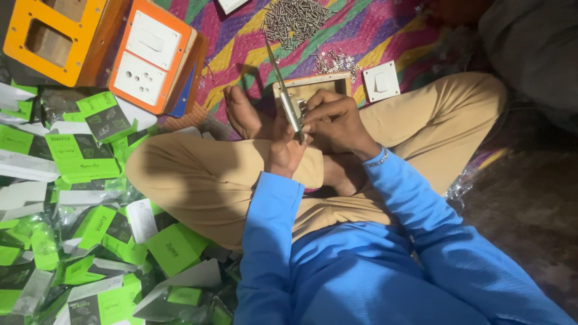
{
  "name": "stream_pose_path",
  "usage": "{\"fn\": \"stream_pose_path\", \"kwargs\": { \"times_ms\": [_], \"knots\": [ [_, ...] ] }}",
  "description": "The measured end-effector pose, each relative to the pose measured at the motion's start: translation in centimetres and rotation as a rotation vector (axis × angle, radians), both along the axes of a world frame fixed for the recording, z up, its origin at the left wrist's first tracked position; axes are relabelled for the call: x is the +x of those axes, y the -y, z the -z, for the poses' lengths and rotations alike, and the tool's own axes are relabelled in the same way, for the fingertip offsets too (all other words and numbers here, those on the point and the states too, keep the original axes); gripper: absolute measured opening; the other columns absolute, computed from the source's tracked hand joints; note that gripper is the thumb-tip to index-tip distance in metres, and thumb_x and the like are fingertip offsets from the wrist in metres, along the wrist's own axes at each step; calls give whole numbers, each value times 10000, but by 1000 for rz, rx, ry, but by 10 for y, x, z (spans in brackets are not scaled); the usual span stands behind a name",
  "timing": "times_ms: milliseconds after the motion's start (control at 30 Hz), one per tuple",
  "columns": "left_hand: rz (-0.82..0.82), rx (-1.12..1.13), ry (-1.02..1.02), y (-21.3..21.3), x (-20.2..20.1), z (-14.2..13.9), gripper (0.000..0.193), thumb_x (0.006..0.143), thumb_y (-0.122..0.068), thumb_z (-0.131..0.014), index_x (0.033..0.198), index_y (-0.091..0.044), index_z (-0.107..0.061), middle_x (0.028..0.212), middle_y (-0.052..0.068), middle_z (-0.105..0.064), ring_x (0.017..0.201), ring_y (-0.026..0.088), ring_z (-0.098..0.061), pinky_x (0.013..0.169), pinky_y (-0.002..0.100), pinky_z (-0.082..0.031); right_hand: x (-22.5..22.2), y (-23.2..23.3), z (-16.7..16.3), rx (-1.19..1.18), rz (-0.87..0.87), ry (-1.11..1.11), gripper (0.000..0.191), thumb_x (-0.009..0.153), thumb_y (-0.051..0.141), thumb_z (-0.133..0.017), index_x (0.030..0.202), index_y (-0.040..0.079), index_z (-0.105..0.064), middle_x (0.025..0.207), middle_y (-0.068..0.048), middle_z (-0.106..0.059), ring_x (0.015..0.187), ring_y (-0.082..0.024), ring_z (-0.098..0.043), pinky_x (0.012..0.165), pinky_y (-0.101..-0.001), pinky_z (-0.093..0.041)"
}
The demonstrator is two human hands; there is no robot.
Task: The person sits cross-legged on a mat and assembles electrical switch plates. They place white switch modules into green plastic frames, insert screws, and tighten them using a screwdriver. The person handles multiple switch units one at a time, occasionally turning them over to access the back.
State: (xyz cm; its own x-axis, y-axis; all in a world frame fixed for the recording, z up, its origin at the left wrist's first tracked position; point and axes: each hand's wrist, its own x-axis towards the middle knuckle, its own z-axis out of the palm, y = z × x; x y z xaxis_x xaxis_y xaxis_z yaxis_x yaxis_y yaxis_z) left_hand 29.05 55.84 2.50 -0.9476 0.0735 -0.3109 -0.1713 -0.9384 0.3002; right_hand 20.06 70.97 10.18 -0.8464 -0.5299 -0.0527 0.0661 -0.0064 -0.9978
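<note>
The right hand (330, 117) is closed around a screwdriver (283, 90) whose long shaft slants up and away toward the screw pile (295, 19). The left hand (283, 153) sits just below, pinching near the handle end; what else it holds is hidden. A wooden box frame (310, 84) lies just behind both hands, green packets (78, 156) well off to the left

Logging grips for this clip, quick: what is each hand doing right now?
Left hand: closed around the handle of the screwdriver.
Right hand: fingers curled at the screwdriver's shaft, over the wooden box; whether it pinches anything cannot be told.
</note>
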Motion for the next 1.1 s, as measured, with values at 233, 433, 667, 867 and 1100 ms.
{"fn": "stream_pose_path", "kwargs": {
  "times_ms": [233,433,667,867,1100],
  "knots": [
    [-13,50,50,0,7,6,762,867,-281,-845,1482,-92,-436,1134,37,-613,956,148,-639,763,284,-540,3,1,-1,-21,-11,-168,200,867,38,-854,1061,39,-802,1045,-50,-657,979,-146,-627,828,-290,-510],
    [-35,-6,20,0,3,1,778,887,-285,-836,1526,-115,-425,1146,20,-616,948,130,-644,709,278,-556,0,1,-6,16,-15,-228,148,884,43,-850,1025,39,-802,988,-41,-696,944,-140,-640,825,-289,-507],
    [-29,-12,4,0,-2,-6,831,845,-276,-852,1526,-133,-397,1130,15,-607,947,133,-649,699,268,-553,-11,-4,-14,65,-109,-31,155,874,68,-833,1021,34,-797,998,-44,-691,893,-114,-607,742,-259,-461],
    [14,20,-10,0,-5,-10,814,850,-268,-866,1508,-137,-406,1092,7,-580,902,110,-593,701,245,-483,-26,-10,-20,23,-246,11,158,888,63,-802,1043,38,-780,1050,-36,-682,993,-127,-636,833,-272,-501],
    [23,-10,0,1,-6,-15,831,839,-267,-870,1514,-157,-397,1101,-8,-570,916,96,-583,676,225,-459,-21,-9,-20,19,-200,-44,145,904,60,-814,1044,41,-782,1028,-36,-699,956,-134,-651,810,-286,-526]
  ]
}}
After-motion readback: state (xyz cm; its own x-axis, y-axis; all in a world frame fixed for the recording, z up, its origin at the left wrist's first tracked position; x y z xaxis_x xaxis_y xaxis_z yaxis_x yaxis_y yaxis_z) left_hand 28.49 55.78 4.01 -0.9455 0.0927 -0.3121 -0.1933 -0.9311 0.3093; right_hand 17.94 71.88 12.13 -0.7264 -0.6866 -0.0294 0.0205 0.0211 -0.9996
